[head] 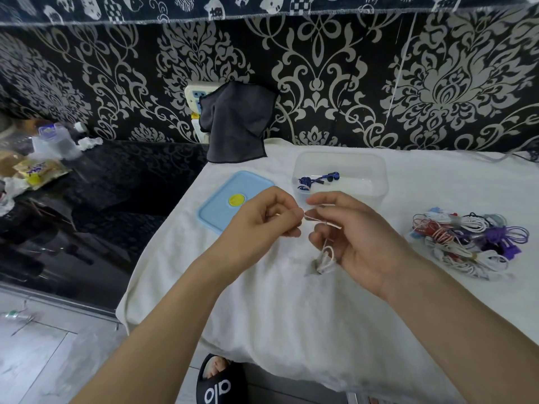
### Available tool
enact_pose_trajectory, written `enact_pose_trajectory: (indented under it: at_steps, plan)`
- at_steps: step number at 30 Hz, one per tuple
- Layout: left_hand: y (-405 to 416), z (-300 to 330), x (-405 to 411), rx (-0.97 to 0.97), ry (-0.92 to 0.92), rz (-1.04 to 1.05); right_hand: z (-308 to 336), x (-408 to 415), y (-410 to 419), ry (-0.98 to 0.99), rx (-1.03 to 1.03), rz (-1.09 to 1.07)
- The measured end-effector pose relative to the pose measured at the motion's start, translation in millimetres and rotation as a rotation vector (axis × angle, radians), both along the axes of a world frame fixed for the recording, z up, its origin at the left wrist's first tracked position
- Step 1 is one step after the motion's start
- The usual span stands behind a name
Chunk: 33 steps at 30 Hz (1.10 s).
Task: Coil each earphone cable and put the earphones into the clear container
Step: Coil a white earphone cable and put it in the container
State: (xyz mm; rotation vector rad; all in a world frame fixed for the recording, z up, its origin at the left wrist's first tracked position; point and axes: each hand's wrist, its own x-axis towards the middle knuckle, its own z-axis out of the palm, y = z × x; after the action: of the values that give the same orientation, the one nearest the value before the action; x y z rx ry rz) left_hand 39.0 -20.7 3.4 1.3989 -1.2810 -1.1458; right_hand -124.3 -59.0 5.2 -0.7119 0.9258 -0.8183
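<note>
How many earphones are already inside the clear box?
1: a blue pair of earphones lies coiled at the left end of the clear container. Nothing else shows through its walls, though the hands cover its near edge.

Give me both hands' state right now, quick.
Left hand: pinching the white earphone cable.
Right hand: fingers curled round the same cable, its coiled end dangling below.

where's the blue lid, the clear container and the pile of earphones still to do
blue lid (pixel 221 204), head view, bare left part
clear container (pixel 376 173), head view, right wall
earphone pile (pixel 466 240), head view, middle of the tangle
</note>
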Motion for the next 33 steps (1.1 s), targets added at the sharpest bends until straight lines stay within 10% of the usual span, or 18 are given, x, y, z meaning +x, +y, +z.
enact_pose_trajectory:
  at_steps: [11, 21, 33]
  plan:
    - [-5, -11, 7, 0.083, -0.124, 0.057, -9, 1, 2, 0.324, -0.255, 0.114]
    - [-3, -54, 10, 0.063, -0.887, -0.251, -9, -7, -3, 0.366, -0.266, 0.158]
    - [1, -24, 9, -0.079, -0.436, -0.081, -6, -13, -4, 0.462, -0.381, 0.206]
